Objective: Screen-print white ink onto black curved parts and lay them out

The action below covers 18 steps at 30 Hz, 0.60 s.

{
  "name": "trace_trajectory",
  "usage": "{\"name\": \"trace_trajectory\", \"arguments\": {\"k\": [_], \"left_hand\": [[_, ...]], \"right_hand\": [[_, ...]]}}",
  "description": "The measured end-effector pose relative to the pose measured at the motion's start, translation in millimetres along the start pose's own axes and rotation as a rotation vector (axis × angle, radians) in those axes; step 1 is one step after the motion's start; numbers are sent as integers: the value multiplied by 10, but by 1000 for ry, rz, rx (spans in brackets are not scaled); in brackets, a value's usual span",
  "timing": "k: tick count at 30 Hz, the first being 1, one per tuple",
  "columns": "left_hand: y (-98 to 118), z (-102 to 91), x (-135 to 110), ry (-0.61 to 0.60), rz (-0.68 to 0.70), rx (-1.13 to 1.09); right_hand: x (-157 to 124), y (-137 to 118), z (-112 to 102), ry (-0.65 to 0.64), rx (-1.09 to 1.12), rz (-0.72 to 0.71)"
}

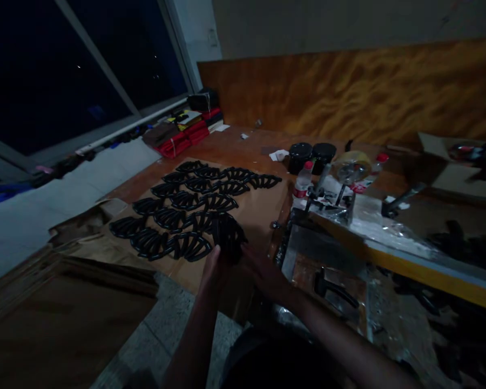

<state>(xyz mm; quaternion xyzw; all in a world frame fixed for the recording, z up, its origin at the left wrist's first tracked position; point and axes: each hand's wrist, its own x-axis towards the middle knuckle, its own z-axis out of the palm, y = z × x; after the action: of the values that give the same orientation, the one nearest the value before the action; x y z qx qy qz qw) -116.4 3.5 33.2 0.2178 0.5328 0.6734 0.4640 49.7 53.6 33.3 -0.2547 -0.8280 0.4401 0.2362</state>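
A bundle of black curved handle-like pieces (229, 232) is held upright between my two hands over the near edge of the cardboard sheet (263, 208). My left hand (214, 268) grips its left side, thumb pointing up. On the right side, my right hand (263, 272) presses against it with fingers extended; dim light hides part of the fingertips. Beside the bundle, several fanned groups of the same black pieces (190, 246) lie in rows across the cardboard. A single black handle-shaped piece (335, 289) rests on a work surface to the right.
Bottles with red caps (303, 181), black jars (300, 156) and a tape roll (350, 166) stand at the back right. A yellow-edged bench (429, 265) borders my right side. Folded red cloth (186, 138) lies by the window; stacked cardboard (65, 313) is at lower left.
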Motion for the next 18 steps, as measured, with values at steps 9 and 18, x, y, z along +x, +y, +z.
{"name": "trace_trajectory", "arguments": {"k": [9, 18], "left_hand": [[-12, 7, 415, -76, 27, -260], [-133, 59, 1082, -165, 79, 12]], "right_hand": [[341, -62, 170, 49, -184, -102], [598, 177, 78, 95, -84, 38]]}}
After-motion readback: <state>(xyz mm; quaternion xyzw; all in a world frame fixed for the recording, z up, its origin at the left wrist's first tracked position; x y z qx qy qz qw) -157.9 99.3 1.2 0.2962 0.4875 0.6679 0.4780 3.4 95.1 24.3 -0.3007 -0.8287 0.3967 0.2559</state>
